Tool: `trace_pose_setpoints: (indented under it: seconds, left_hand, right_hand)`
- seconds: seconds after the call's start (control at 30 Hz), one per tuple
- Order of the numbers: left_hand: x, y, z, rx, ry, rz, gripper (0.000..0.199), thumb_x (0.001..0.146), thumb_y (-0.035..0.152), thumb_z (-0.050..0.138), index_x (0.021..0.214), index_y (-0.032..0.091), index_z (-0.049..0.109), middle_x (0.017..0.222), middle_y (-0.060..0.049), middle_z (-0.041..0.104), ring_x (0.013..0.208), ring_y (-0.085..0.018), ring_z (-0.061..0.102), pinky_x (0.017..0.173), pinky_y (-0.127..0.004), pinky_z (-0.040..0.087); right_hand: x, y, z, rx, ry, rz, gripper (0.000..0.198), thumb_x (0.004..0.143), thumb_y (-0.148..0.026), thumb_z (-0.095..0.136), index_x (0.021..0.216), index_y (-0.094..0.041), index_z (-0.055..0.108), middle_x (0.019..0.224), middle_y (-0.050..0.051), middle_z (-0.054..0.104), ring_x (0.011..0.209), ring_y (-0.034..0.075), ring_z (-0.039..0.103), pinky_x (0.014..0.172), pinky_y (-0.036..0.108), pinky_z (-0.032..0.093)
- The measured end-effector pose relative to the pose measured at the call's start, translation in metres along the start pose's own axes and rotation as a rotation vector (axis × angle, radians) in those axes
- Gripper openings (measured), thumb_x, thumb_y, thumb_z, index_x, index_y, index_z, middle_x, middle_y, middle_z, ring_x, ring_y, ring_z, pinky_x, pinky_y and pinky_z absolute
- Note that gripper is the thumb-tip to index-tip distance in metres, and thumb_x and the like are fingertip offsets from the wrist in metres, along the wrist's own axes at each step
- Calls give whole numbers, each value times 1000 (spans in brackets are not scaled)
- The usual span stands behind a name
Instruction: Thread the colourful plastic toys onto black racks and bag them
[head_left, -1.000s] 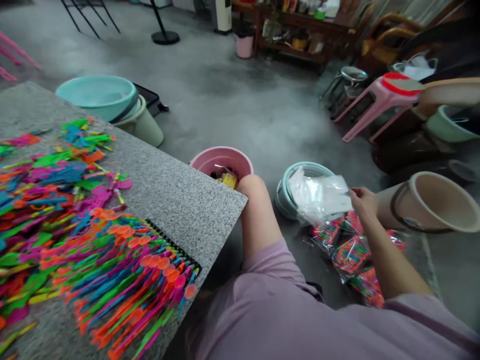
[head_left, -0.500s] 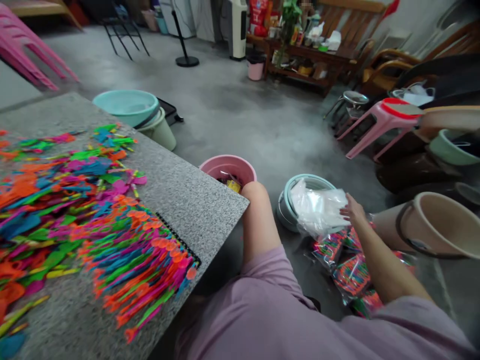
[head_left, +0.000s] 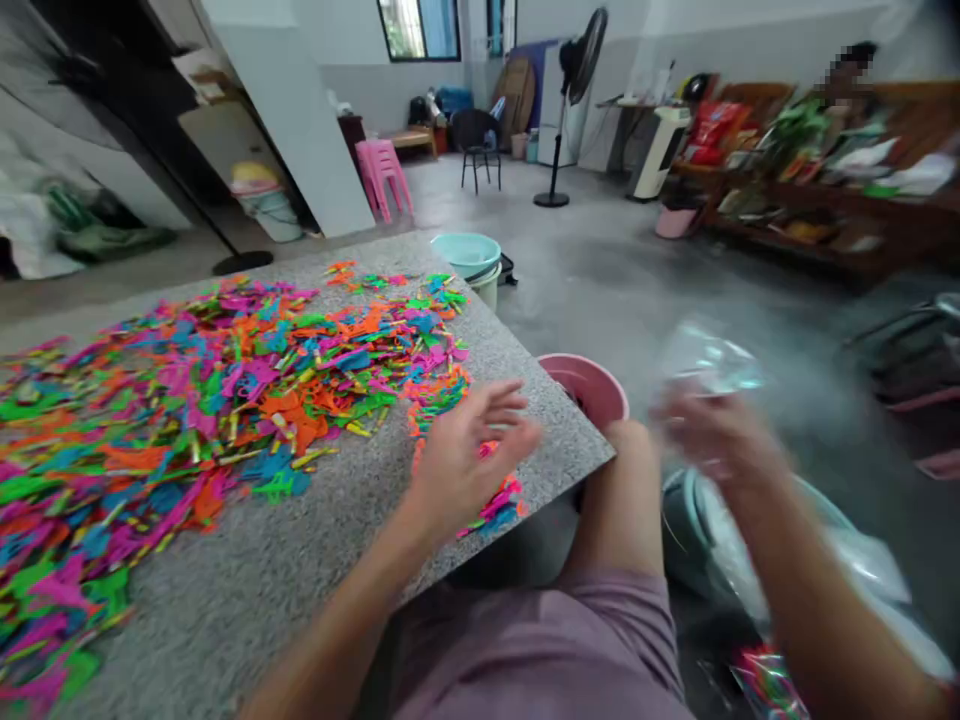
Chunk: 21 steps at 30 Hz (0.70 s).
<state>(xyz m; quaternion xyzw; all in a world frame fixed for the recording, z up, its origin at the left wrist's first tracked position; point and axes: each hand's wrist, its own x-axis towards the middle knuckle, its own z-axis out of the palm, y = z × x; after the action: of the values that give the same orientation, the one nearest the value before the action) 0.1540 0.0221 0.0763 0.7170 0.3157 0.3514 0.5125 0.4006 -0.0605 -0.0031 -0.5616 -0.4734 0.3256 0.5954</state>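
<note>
- Lifted away from the stack of bags [head_left: 870,565] on the bucket [head_left: 677,510], the right hand [head_left: 712,430] now carries a clear plastic bag [head_left: 709,360] up in front of the person; half a second ago it was down at that stack.
- Also new is the left hand [head_left: 472,445], absent from both earlier frames. The view has swung leftward, taking in more of the surface [head_left: 225,610].
- For the work in hand, this means that one bag seems to have been separated from the rest and brought nearer the row of coloured pieces [head_left: 437,398]. Nothing shows inside it, though blur limits the check.
- Of the two hands, the right is closed on the bag, fingers gathered at its lower part; the exact grip is smeared by motion.
- The left is open and appears empty, fingers loosely bent and thumb apart. It hides the middle of the row; whether it touches the pieces, I cannot tell.
- That row lies near the edge of the surface, beside a loose pile [head_left: 300,350] of similar pieces.
- Beyond the surface's corner stands a pink bucket [head_left: 609,390]; a packed bag [head_left: 772,680] shows low on the right.
</note>
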Motion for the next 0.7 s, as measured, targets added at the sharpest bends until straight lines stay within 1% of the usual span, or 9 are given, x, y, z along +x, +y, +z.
trace_pose_setpoints:
  seconds: [0.1,0.17,0.23,0.3,0.37,0.47,0.57,0.63,0.7]
  left_hand:
    - [38,-3,30,-192,-169,-84,36,65,42,83,87,16,74,84,-7,73,73,-18,67,64,-27,54]
    - [49,-8,28,-217,-158,-94,35,63,46,84,74,14,73,69,-5,70,61,-15,63,55,-25,51]
    - [53,-16,17,-244,-54,-92,39,66,51,79,72,15,70,65,-3,67,56,-13,60,53,-24,50]
    - [55,-25,5,-292,80,-81,41,72,56,73,75,16,65,68,-2,65,60,-12,61,59,-25,54]
    - [60,-31,-2,-334,190,-54,41,78,59,66,78,18,59,73,-1,64,66,-13,63,68,-28,56]
    - [77,-33,-1,-336,247,16,32,85,51,60,81,20,54,77,0,61,72,-13,62,75,-31,55]
    - [95,-28,4,-264,208,91,15,85,34,63,79,20,59,73,2,58,69,-12,57,76,-27,52]
    - [103,-26,6,-215,155,119,8,82,27,64,78,20,63,69,3,57,67,-12,55,75,-25,51]
    - [109,-28,3,-193,115,128,5,82,26,64,81,21,64,68,4,58,66,-12,55,73,-25,51]
  right_hand:
    - [10,-25,35,163,-166,-25,35,67,-45,84,67,-20,59,62,-2,57,53,10,49,49,24,42]
    - [18,-32,54,220,-195,-53,34,67,-37,84,62,-19,56,56,-4,54,50,8,46,48,22,38]
    - [23,-31,61,297,35,-149,31,73,-34,80,61,-19,55,57,-5,54,52,8,48,50,20,39]
    - [27,-24,56,456,389,-240,30,77,-36,75,64,-20,53,61,-6,56,56,7,52,57,20,44]
    - [31,-15,47,547,556,-212,31,74,-35,76,66,-20,50,68,-5,58,61,8,56,62,21,49]
    - [38,-4,35,327,407,-93,41,58,-29,85,85,-23,55,93,0,66,81,16,65,70,28,54]
    - [52,-1,32,21,339,-95,79,48,-27,89,118,-25,52,122,9,61,102,23,63,79,35,55]
    - [66,-2,33,-2,260,-47,68,55,-32,86,116,-23,56,115,9,64,93,22,65,74,34,55]
    - [84,-5,35,143,160,58,39,66,-38,79,96,-20,61,86,4,68,69,17,64,60,29,52]
